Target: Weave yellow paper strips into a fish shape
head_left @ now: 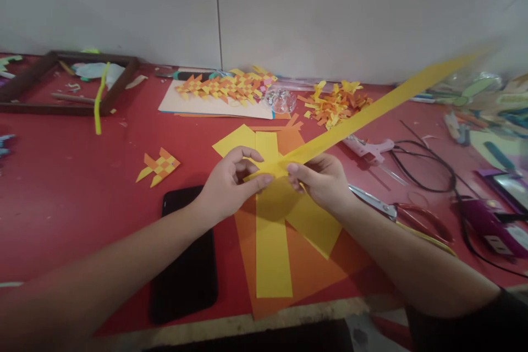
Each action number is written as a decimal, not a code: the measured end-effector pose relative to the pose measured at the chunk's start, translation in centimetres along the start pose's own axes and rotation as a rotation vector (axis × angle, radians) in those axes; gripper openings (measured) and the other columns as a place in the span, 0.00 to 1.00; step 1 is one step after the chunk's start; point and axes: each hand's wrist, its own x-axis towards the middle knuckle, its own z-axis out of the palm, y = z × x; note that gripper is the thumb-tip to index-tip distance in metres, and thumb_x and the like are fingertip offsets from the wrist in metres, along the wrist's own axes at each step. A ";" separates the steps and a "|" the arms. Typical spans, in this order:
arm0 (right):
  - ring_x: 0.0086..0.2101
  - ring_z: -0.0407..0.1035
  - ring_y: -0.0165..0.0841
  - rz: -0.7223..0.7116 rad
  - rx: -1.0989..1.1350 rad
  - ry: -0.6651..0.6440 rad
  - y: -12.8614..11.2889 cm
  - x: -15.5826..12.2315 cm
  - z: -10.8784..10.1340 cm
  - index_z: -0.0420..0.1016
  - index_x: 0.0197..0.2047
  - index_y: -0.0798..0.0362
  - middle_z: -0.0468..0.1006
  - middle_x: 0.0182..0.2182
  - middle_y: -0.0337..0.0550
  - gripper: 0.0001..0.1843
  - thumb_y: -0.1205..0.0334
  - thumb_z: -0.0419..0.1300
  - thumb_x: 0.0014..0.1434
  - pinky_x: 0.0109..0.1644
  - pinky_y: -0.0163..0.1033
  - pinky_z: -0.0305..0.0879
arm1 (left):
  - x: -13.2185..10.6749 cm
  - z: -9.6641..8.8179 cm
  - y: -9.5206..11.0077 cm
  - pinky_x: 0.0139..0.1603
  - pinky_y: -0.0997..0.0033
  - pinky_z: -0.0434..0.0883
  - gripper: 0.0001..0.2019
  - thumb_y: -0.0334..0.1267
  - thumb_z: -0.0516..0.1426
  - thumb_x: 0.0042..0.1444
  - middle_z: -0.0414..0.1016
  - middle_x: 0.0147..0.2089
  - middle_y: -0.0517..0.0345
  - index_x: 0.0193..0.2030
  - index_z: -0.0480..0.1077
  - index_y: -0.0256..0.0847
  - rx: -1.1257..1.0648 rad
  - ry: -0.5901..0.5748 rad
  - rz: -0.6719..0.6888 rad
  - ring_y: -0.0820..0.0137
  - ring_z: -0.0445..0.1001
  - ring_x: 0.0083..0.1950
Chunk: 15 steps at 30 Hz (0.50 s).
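My left hand (231,181) and my right hand (324,179) meet over the middle of the red table (70,192). Both pinch the near end of a long yellow paper strip (383,104), which rises to the upper right. Under my hands lie yellow paper pieces (270,253) on an orange sheet (305,269). A small woven orange-and-yellow paper fish (159,166) lies left of my left hand.
A black phone (185,264) lies below my left wrist. Scissors with red handles (396,212), a glue gun (369,149), black cables (429,168) and a purple tool (490,225) sit right. Woven fish on white paper (225,91), paper scraps (336,102) and a dark wooden frame (66,82) lie behind.
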 end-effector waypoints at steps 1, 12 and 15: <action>0.16 0.64 0.24 -0.011 0.009 0.022 0.0 0.2 -0.3 0.76 0.22 0.54 0.74 0.17 0.37 0.16 0.53 0.73 0.47 0.17 0.30 0.59 | 0.0 0.0 0.1 0.30 0.76 0.66 0.17 0.40 0.66 0.52 0.67 0.26 0.69 0.42 0.64 0.42 -0.008 0.005 -0.005 0.77 0.70 0.25; 0.17 0.65 0.25 0.007 0.015 -0.091 -0.5 0.6 -0.6 0.79 0.24 0.55 0.77 0.19 0.40 0.16 0.51 0.72 0.49 0.19 0.31 0.60 | -0.1 0.0 -0.2 0.30 0.77 0.65 0.17 0.40 0.66 0.51 0.63 0.29 0.68 0.40 0.62 0.43 -0.011 0.022 0.035 0.78 0.67 0.28; 0.17 0.65 0.25 0.069 -0.043 -0.149 -0.3 0.4 -0.4 0.80 0.28 0.57 0.77 0.20 0.41 0.16 0.51 0.73 0.47 0.19 0.32 0.61 | -0.1 0.0 0.0 0.28 0.78 0.63 0.17 0.40 0.67 0.51 0.61 0.31 0.68 0.39 0.61 0.43 -0.012 0.019 0.050 0.80 0.65 0.27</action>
